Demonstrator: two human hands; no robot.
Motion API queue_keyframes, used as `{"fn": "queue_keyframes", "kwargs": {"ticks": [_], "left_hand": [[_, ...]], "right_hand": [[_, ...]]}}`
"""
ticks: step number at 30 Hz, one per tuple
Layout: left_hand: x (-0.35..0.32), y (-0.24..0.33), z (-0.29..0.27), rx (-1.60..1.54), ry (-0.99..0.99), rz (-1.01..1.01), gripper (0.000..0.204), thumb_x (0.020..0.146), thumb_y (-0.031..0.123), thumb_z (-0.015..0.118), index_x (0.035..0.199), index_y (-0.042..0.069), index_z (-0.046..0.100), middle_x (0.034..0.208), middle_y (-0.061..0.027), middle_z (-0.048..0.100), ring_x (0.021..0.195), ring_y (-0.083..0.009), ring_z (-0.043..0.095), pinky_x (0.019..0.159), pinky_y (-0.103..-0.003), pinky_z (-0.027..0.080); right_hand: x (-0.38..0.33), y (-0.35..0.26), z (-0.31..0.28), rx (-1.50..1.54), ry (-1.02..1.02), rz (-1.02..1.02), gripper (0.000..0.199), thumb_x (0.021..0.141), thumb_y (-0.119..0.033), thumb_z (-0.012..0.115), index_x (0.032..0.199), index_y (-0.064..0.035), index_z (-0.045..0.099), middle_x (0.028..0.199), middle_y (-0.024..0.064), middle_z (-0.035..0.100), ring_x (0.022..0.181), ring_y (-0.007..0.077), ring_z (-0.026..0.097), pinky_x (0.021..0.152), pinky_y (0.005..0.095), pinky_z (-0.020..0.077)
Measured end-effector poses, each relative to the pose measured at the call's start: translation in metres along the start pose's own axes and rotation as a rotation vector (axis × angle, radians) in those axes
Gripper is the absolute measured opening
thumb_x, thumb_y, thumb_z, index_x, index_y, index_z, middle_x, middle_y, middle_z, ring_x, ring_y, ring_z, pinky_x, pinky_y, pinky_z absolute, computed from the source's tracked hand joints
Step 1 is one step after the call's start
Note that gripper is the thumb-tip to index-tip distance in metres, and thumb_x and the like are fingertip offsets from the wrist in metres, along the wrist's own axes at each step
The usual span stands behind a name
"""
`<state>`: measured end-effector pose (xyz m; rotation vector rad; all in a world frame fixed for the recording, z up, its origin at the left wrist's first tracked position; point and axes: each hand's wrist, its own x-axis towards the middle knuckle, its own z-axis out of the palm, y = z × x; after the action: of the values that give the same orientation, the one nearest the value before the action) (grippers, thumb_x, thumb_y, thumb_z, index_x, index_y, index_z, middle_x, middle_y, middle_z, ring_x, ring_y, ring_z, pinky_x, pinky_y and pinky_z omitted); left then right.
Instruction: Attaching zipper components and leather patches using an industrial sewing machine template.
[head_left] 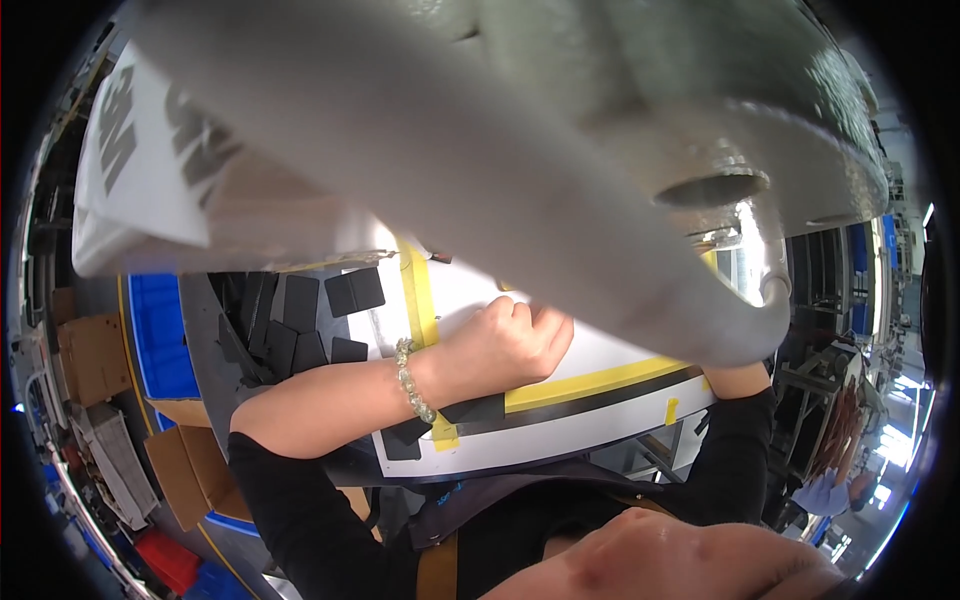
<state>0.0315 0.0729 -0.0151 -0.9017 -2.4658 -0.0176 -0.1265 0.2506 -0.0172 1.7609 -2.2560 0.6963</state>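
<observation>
My left hand (515, 345) is over the white work surface (560, 428), its fingers curled in and a bead bracelet (408, 382) round the wrist. Whatever those fingers may hold is hidden from sight. Of my right arm, the wrist (738, 382) shows at the right end of the surface; a thick, blurred grey bar (520, 190) covers the hand itself. Yellow tape (600, 386) borders the white area. Several flat black pieces (355, 291) lie left of my left hand, and a dark strip runs along the near edge below it.
The grey bar crosses close overhead, under a large pale rounded housing (680, 50). A white sheet-like thing with dark print (140, 160) hangs at upper left. Beyond the table's left side are a blue bin (162, 335), an open cardboard box (185, 475) and a red container (168, 560).
</observation>
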Motion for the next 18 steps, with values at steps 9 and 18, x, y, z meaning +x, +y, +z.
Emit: {"fn": "queue_keyframes", "kwargs": {"ticks": [9,18], "left_hand": [[-0.003,-0.002,0.006,-0.039,-0.082,0.058,0.016,0.081,0.015,0.052,0.087,0.003,0.061,0.113,-0.023,0.06,0.041,-0.006,0.044,0.041,-0.018,0.039],[-0.002,-0.006,-0.002,-0.032,-0.15,0.115,0.019,0.081,0.012,0.051,0.09,-0.003,0.058,0.116,-0.0306,0.054,0.043,-0.0052,0.046,0.042,-0.019,0.041]], "right_hand": [[0.004,-0.035,0.007,-0.023,0.014,-0.036,0.028,0.07,-0.005,0.064,0.098,-0.0092,0.066,0.092,0.0056,0.065,0.083,0.0215,0.063,0.072,0.0306,0.0469],[-0.023,-0.053,0.0,-0.037,0.028,-0.081,0.027,0.07,-0.005,0.064,0.097,-0.0097,0.067,0.093,0.0047,0.065,0.084,0.0206,0.063,0.072,0.0299,0.0465]]}}
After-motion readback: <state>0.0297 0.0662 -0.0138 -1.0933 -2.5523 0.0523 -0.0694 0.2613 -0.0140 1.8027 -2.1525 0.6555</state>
